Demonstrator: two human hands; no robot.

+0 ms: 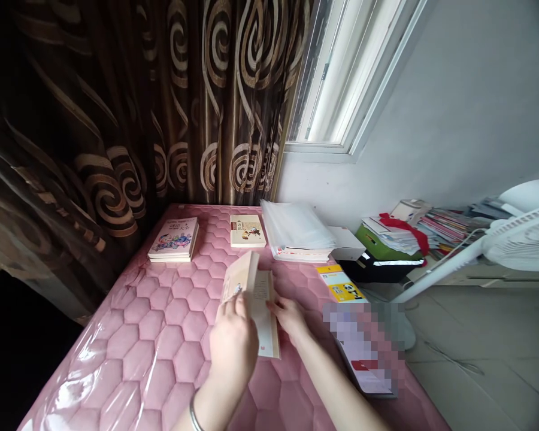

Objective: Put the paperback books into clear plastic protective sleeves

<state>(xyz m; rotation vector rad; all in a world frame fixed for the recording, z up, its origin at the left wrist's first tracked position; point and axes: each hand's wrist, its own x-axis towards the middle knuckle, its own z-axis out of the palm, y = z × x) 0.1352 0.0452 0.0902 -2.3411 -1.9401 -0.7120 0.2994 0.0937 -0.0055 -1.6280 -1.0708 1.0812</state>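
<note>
Head view: left hand point(233, 341) and right hand point(288, 315) are gripping a half-open paperback book point(261, 311), pink quilted mattress point(153, 326) lying beneath both hands.

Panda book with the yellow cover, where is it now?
In the head view, the yellow panda book lies on the right edge of the pink quilted mattress, beyond the right hand, near the plastic-covered stack.

The left hand point(233, 341), with a silver bangle point(194, 417), and the right hand point(288, 314) hold a thin cream paper book point(251, 302), half open; under them lies a pink quilted mattress point(153, 335) in clear plastic; a colourful picture book point(174, 239), a small cream book point(248, 230) and a yellow panda book point(341, 284) lie on it.
</note>
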